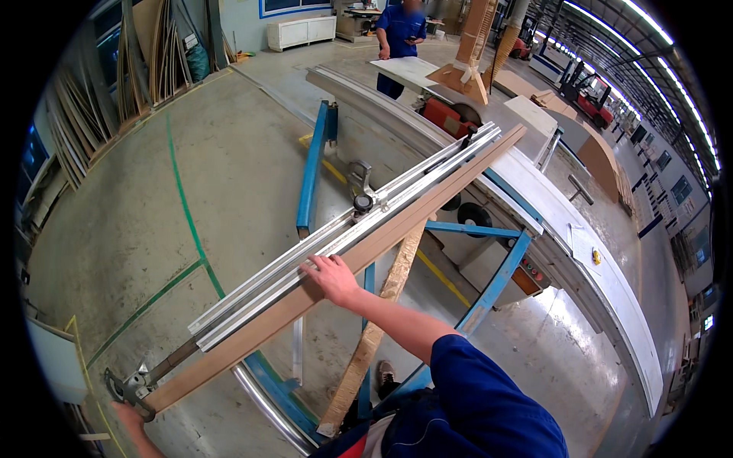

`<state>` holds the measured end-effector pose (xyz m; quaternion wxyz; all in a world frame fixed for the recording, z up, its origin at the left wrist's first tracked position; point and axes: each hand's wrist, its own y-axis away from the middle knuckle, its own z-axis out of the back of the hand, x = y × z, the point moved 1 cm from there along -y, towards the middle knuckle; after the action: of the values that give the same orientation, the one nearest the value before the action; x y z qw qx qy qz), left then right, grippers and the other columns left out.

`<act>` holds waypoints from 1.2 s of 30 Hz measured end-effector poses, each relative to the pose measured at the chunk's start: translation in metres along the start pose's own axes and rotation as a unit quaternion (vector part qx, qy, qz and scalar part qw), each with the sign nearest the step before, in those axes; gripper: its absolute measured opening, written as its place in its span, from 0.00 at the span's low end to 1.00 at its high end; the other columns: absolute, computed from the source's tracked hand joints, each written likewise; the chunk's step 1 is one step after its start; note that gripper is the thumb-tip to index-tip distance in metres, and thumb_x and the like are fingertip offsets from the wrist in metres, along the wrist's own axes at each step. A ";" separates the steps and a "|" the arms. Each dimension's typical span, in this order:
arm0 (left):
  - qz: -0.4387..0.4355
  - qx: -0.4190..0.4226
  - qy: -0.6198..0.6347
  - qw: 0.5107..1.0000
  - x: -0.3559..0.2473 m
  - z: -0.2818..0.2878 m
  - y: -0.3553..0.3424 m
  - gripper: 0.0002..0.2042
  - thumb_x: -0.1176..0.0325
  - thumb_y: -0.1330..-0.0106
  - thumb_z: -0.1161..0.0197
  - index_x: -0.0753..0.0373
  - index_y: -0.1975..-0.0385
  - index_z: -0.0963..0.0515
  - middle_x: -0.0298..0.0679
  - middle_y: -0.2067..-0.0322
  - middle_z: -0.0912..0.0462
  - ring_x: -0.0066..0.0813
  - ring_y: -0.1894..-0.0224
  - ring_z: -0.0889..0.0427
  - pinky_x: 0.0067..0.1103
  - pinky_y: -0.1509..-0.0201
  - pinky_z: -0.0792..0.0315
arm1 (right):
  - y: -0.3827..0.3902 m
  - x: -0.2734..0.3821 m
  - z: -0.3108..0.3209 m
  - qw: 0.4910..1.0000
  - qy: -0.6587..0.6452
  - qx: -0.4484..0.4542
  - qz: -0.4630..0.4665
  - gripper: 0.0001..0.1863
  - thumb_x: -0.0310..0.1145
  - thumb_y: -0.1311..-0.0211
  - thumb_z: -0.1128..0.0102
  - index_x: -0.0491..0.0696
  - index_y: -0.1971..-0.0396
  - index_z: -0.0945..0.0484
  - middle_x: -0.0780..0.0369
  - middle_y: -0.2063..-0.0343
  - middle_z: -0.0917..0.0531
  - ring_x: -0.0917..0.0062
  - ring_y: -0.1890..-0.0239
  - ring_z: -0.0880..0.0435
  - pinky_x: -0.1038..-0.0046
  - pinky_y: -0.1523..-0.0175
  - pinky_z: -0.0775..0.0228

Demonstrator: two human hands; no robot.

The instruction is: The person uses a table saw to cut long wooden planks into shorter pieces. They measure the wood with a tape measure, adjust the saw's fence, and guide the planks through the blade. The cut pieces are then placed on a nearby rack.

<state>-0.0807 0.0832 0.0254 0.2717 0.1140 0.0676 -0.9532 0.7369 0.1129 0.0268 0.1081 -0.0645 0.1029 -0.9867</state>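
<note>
A long brown board (252,340) lies slantwise along the silver aluminium fence (267,294) of a sliding table saw. My right hand (333,279) rests over the middle of the board, its fingers spread and reaching onto the fence. At the lower left, my left hand (131,418) is at the board's near end, beside a dark metal end stop (126,391); its fingers are mostly hidden. Farther along the fence sits a metal clamp with a black knob (363,203). The board's far end passes over the saw's white table (527,172).
A blue steel frame (489,282) supports the fence, with a rough wooden strip (374,328) leaning across it. Beyond a red saw guard (449,118), a person in blue (401,30) stands at the far end. Boards (149,61) lean on the left wall. A T-shaped handle (580,189) stands at right.
</note>
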 end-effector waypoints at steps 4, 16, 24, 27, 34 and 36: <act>0.043 -0.047 -0.063 0.996 0.108 -0.004 0.003 0.29 0.67 0.26 0.44 0.72 0.29 0.44 0.64 0.39 0.27 0.60 0.34 0.28 0.43 0.36 0.31 | -0.045 0.028 -0.014 0.999 0.006 -0.002 0.053 0.33 0.25 0.41 0.39 0.56 0.33 0.31 0.61 0.36 0.29 0.67 0.32 0.29 0.59 0.27 0.40; 0.193 -0.348 0.219 0.891 -0.073 0.008 0.120 0.28 0.65 0.40 0.30 0.73 0.44 0.32 0.61 0.46 0.28 0.56 0.43 0.26 0.40 0.38 0.31 | 0.000 0.001 -0.040 0.990 -0.116 0.070 0.043 0.48 0.19 0.47 0.30 0.52 0.25 0.40 0.50 0.27 0.36 0.47 0.25 0.40 0.55 0.23 0.45; 0.430 -0.012 0.675 0.599 -0.226 -0.158 0.215 0.46 0.46 0.40 0.24 0.75 0.35 0.41 0.57 0.37 0.29 0.44 0.35 0.29 0.33 0.32 0.33 | 0.001 0.013 -0.028 0.981 -0.069 0.160 0.091 0.46 0.21 0.46 0.31 0.49 0.25 0.40 0.48 0.27 0.37 0.49 0.26 0.39 0.55 0.22 0.46; 0.425 -0.055 0.704 0.566 -0.274 -0.152 0.209 0.44 0.47 0.37 0.26 0.73 0.35 0.43 0.55 0.38 0.29 0.44 0.37 0.27 0.36 0.33 0.32 | 0.030 0.034 -0.018 0.975 -0.121 0.136 0.125 0.43 0.24 0.48 0.29 0.45 0.29 0.35 0.45 0.31 0.33 0.48 0.28 0.36 0.53 0.24 0.44; 0.413 -0.009 0.754 0.511 -0.277 -0.141 0.210 0.41 0.45 0.34 0.29 0.70 0.37 0.41 0.52 0.40 0.26 0.42 0.43 0.21 0.35 0.40 0.25 | 0.164 0.051 -0.043 0.971 -0.094 0.214 0.059 0.29 0.41 0.35 0.38 0.48 0.35 0.27 0.45 0.33 0.30 0.49 0.29 0.36 0.48 0.21 0.57; 0.395 0.004 0.748 0.534 -0.274 -0.148 0.207 0.40 0.44 0.34 0.30 0.69 0.37 0.39 0.52 0.40 0.26 0.40 0.43 0.21 0.35 0.42 0.23 | 0.179 0.052 -0.053 0.975 -0.064 0.205 0.053 0.27 0.46 0.31 0.43 0.48 0.37 0.24 0.47 0.34 0.29 0.50 0.29 0.36 0.47 0.20 0.62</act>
<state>0.2826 0.0747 -0.0617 0.4701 0.8015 0.1907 -0.3165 0.7145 -0.0599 -0.0576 0.1771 -0.0984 -0.1050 -0.9736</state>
